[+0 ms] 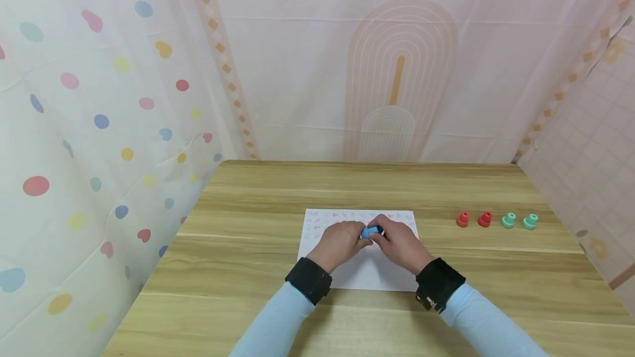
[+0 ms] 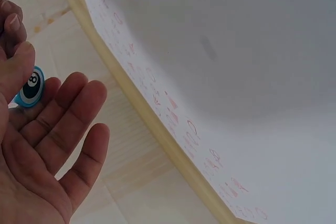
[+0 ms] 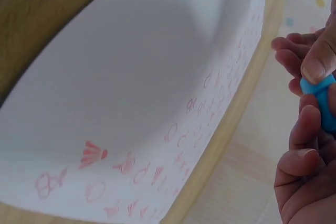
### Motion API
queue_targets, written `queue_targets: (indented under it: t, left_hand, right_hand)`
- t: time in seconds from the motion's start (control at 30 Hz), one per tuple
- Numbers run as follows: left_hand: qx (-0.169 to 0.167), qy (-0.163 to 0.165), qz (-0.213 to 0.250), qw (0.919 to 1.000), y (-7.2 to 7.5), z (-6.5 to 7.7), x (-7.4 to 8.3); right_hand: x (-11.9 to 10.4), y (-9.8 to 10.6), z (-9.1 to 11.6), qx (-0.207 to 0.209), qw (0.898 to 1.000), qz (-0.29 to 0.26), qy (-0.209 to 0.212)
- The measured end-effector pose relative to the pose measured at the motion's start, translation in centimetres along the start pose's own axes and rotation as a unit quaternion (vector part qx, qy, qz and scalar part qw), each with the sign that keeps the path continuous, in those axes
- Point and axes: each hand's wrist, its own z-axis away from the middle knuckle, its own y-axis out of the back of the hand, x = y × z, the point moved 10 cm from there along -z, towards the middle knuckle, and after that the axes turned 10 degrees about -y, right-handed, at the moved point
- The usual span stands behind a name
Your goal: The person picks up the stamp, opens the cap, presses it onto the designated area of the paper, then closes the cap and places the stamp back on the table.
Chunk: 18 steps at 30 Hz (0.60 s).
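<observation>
While the left hand [image 1: 341,240] pinches the blue toy stamp [image 1: 370,231] over the white paper [image 1: 364,274], the right hand [image 1: 399,242] pinches it too. If both grips become loose, it could fall and mark the paper. Farther right, red stamps [image 1: 462,220] and green stamps [image 1: 529,222] stand on the table [image 1: 238,247].
</observation>
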Motion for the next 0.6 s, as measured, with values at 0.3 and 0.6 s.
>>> queue_targets:
  t: [0.3, 0.6]
  left_hand:
    - [0.014, 0.022, -0.012, 0.9996, 0.2, 0.1, -0.9]
    - [0.012, 0.025, -0.022, 0.9994, 0.3, 0.2, -1.1]
  right_hand:
    - [1.1, 1.3, -0.1, 0.027, 0.998, -0.027, -0.050]
    - [2.4, 1.8, -0.3, 0.006, 0.997, 0.000, -0.077]
